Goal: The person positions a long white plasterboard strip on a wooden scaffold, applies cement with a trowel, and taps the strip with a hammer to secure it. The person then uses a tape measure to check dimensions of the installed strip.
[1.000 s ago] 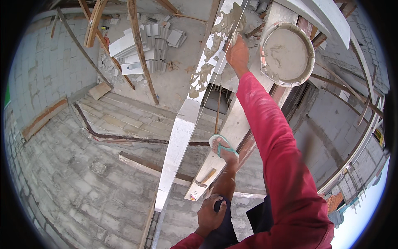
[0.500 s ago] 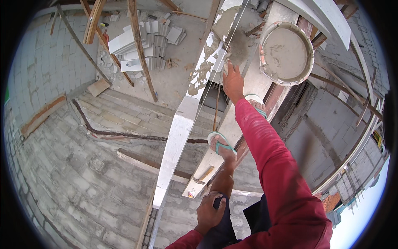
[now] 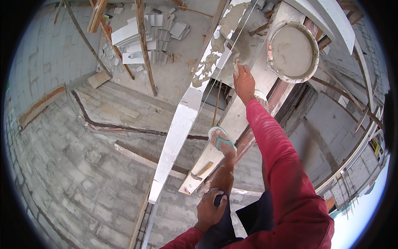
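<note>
My right hand [image 3: 244, 84] is closed around a mortar-smeared trowel [image 3: 236, 68], held out between the white block wall and the plank; part of the trowel is hidden by the hand and wet mortar. Patchy grey mortar [image 3: 212, 58] lies along the top of the white block wall [image 3: 176, 137], beside a taut string. To the right of this hand, a round bucket [image 3: 270, 56] of grey mortar stands on the plank. My left hand [image 3: 210, 209] rests on my left knee, fingers laid over it, holding no tool.
My sandalled feet are on a narrow raised plank [image 3: 236, 112], where a hammer [image 3: 202, 170] lies near the near end. Pale blocks [image 3: 143, 39] are stacked on the floor far left, among slanting wooden props [image 3: 143, 50]. A dark gap lies right of the plank.
My right hand and the trowel have shifted slightly right in the picture, as the view itself has moved a little. My left hand stays on the knee.
</note>
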A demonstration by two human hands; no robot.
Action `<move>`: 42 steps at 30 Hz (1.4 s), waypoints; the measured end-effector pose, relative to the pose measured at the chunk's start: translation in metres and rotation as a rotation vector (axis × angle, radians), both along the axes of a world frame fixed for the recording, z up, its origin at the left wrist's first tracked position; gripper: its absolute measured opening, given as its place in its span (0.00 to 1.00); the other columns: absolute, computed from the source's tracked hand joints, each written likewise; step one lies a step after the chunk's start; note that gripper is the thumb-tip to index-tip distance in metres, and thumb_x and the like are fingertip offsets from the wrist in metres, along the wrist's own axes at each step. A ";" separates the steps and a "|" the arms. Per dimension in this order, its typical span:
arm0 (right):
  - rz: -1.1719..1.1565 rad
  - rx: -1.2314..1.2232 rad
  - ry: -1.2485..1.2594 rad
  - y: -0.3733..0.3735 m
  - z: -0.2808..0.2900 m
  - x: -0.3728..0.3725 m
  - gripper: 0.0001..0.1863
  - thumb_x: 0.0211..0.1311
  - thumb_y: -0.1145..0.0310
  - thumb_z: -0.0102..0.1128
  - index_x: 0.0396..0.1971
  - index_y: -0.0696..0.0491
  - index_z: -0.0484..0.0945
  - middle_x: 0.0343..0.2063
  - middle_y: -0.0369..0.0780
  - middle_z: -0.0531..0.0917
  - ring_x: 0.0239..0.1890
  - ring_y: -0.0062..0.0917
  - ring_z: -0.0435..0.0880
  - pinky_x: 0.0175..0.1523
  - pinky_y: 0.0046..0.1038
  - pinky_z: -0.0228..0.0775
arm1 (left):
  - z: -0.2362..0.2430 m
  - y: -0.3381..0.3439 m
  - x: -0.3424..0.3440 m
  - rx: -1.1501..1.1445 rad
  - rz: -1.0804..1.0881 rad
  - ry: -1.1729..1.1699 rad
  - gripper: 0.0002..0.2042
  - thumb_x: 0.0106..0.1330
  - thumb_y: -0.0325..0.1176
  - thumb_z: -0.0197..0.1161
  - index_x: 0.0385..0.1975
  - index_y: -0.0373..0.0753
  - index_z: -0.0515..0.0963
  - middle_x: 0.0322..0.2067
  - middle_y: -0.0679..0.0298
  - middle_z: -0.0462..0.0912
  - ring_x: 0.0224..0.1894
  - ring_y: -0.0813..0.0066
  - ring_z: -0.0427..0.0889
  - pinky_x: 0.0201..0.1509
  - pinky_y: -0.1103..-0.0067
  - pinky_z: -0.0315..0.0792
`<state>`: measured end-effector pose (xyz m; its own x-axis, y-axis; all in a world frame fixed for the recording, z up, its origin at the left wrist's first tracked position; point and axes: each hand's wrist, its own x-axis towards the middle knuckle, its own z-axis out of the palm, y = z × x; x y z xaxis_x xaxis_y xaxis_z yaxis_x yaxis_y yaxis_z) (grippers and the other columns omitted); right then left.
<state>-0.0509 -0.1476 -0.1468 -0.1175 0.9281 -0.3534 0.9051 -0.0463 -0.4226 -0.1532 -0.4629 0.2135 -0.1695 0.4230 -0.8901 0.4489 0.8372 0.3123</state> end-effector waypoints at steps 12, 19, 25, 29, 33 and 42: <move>0.199 -0.096 -0.041 0.010 0.012 0.020 0.31 0.73 0.62 0.63 0.74 0.43 0.68 0.63 0.47 0.76 0.58 0.47 0.85 0.59 0.45 0.81 | 0.001 -0.001 0.002 0.028 0.004 0.017 0.15 0.71 0.41 0.69 0.50 0.40 0.85 0.56 0.56 0.87 0.60 0.51 0.84 0.64 0.62 0.76; 0.115 -0.023 -0.070 0.070 0.013 0.019 0.32 0.75 0.60 0.61 0.76 0.44 0.66 0.64 0.50 0.77 0.61 0.51 0.82 0.63 0.47 0.79 | 0.001 0.001 0.004 0.030 -0.023 0.020 0.15 0.70 0.41 0.69 0.50 0.40 0.84 0.54 0.56 0.87 0.58 0.51 0.84 0.63 0.62 0.77; 0.129 0.002 -0.167 0.098 0.013 0.013 0.31 0.75 0.62 0.62 0.75 0.43 0.67 0.62 0.47 0.77 0.57 0.49 0.85 0.57 0.47 0.82 | 0.004 0.008 0.008 0.014 -0.030 0.023 0.15 0.70 0.41 0.69 0.50 0.40 0.84 0.55 0.57 0.87 0.58 0.51 0.84 0.63 0.62 0.77; 0.257 -0.043 -0.230 0.069 0.020 0.027 0.31 0.74 0.63 0.63 0.75 0.41 0.67 0.61 0.45 0.77 0.55 0.48 0.86 0.55 0.47 0.83 | 0.003 0.009 0.011 0.017 -0.026 0.026 0.15 0.70 0.41 0.69 0.50 0.41 0.84 0.55 0.57 0.87 0.58 0.51 0.84 0.63 0.62 0.77; 0.208 -0.005 -0.196 0.054 0.017 0.036 0.30 0.73 0.64 0.62 0.73 0.40 0.68 0.58 0.41 0.77 0.53 0.42 0.88 0.54 0.44 0.85 | 0.003 0.007 0.013 0.060 -0.007 0.028 0.14 0.70 0.40 0.70 0.50 0.41 0.84 0.55 0.57 0.87 0.59 0.51 0.84 0.64 0.62 0.77; 0.262 -0.011 -0.156 0.032 0.016 0.051 0.32 0.71 0.66 0.65 0.74 0.40 0.68 0.57 0.41 0.77 0.54 0.41 0.87 0.54 0.43 0.85 | 0.004 0.008 0.018 0.037 -0.005 0.041 0.14 0.69 0.41 0.70 0.49 0.40 0.85 0.55 0.57 0.87 0.59 0.52 0.84 0.65 0.62 0.76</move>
